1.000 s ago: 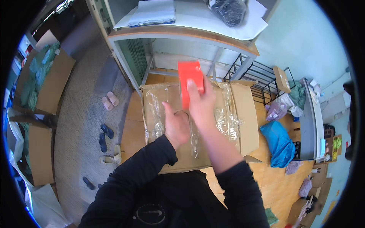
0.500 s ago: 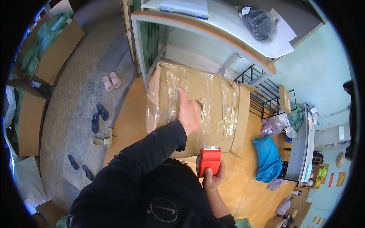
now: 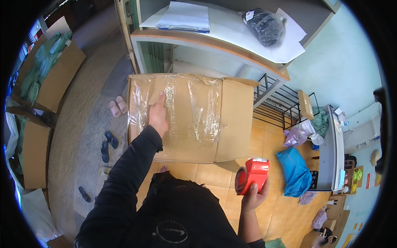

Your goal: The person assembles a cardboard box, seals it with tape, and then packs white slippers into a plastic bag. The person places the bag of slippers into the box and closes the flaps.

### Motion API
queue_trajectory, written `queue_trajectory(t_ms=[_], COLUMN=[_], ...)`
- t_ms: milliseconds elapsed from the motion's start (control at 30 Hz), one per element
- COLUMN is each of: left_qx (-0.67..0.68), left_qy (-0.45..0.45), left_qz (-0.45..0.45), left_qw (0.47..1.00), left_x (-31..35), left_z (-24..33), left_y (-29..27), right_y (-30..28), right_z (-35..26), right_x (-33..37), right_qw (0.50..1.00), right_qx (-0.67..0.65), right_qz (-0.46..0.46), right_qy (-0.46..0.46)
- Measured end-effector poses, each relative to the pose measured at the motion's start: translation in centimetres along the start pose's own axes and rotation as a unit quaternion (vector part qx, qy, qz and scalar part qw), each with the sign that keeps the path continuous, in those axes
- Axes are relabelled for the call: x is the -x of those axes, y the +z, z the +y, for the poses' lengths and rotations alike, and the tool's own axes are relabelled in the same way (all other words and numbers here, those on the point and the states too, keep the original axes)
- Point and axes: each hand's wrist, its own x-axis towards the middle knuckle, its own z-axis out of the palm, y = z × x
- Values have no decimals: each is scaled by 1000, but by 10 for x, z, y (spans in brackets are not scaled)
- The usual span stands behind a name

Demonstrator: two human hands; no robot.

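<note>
A large cardboard box [image 3: 235, 118] stands in front of me, its face crossed by shiny strips of clear tape [image 3: 204, 109]. Over the left part of that face is my left hand [image 3: 159, 118], one finger stretched out along the tape. Its other fingers look bent and are partly hidden; I see nothing held in it. To the right, in front of the box, my right hand [image 3: 253, 199] grips a red tape dispenser [image 3: 257, 173] from below, thumb on its near side. The tape roll shows at the dispenser's left side.
A shelf [image 3: 206, 39] behind the box holds papers [image 3: 184, 16] and a black plastic-wrapped bundle [image 3: 266, 27]. A black metal rack [image 3: 277, 103] and a blue bag [image 3: 294, 171] are at right. Slippers [image 3: 118, 106] lie on the left floor, beyond them open cartons [image 3: 62, 76].
The box now sits further left and turned, showing more of its right side. My left hand has shifted left with it. My right hand and the tape dispenser have moved right.
</note>
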Motion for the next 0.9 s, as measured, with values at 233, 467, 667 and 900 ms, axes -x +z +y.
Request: queue_trajectory(t_ms=[233, 467, 667, 900], left_qx=[-196, -463, -555, -642], left_qy=[46, 102, 229, 170], left_qz=[86, 104, 195, 191], left_qw=[976, 874, 775, 723], left_x=[-3, 10, 24, 76], left_z=[-6, -13, -36, -26], left_y=[-27, -41, -46, -81], right_y=[0, -31, -77, -95], right_z=[4, 27, 68, 88], right_x=[-20, -27, -39, -64], right_qw=[996, 991, 978, 980], right_qx=[37, 8, -5, 14], right_qz=[-68, -87, -132, -82], right_qy=[42, 101, 159, 181])
